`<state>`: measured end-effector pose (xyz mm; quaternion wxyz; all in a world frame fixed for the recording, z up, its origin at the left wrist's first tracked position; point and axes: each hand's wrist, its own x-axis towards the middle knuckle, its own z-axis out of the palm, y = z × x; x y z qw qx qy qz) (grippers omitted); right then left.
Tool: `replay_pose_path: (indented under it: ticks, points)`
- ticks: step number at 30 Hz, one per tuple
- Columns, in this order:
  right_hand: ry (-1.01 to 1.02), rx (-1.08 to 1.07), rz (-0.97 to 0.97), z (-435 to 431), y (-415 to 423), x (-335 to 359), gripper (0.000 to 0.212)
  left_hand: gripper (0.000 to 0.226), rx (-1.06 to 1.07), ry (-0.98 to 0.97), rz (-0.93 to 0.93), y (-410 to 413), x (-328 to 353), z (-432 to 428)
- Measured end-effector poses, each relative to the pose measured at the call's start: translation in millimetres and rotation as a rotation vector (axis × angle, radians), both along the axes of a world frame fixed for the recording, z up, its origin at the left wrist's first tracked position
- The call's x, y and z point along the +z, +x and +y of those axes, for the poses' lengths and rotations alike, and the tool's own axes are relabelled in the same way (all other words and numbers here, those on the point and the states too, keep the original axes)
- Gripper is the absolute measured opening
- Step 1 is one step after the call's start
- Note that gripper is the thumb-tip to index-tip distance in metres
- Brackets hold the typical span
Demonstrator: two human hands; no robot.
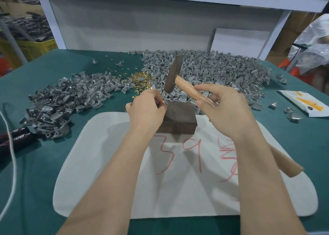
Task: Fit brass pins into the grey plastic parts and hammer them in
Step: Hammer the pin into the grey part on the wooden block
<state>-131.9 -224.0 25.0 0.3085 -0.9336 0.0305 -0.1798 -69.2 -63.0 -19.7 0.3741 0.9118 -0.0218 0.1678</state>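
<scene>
At frame centre, the left hand [146,108] pinches a small grey plastic part [164,102] in its fingers [157,100] at the upper-left edge of the dark wooden block [179,117]. The right hand [226,108] grips the wooden-handled hammer [173,74], head raised above.

Both bare forearms reach forward, the left hand [146,108] with fingertips pinched together, the right hand [222,106] raised beside it, fingers curled in a grip.
</scene>
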Motion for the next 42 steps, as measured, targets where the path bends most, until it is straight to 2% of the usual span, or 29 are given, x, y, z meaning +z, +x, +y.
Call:
replay_pose_path:
  ticks: [15,19,26,35,42]
  points:
    - [0.016,-0.008,0.025,-2.1,1.8,-2.2,0.03,0.009,-0.012,-0.09,0.046,-2.1,1.6,2.8]
    - [0.033,-0.013,0.041,-2.1,2.4,-2.5,0.029,0.004,-0.01,-0.067,0.043,-2.2,2.2,2.0]
    - [0.036,-0.014,0.035,-1.6,2.4,-2.3,0.029,0.013,0.004,-0.002,0.027,-2.8,2.3,-0.4]
    - [0.049,-0.02,0.038,-3.2,2.5,-3.1,0.029,0.007,-0.027,-0.08,0.041,-2.8,1.2,0.2]
    - [0.045,-0.018,0.039,-3.6,2.9,-3.1,0.029,0.006,-0.007,-0.052,0.062,-2.2,2.2,-1.0]
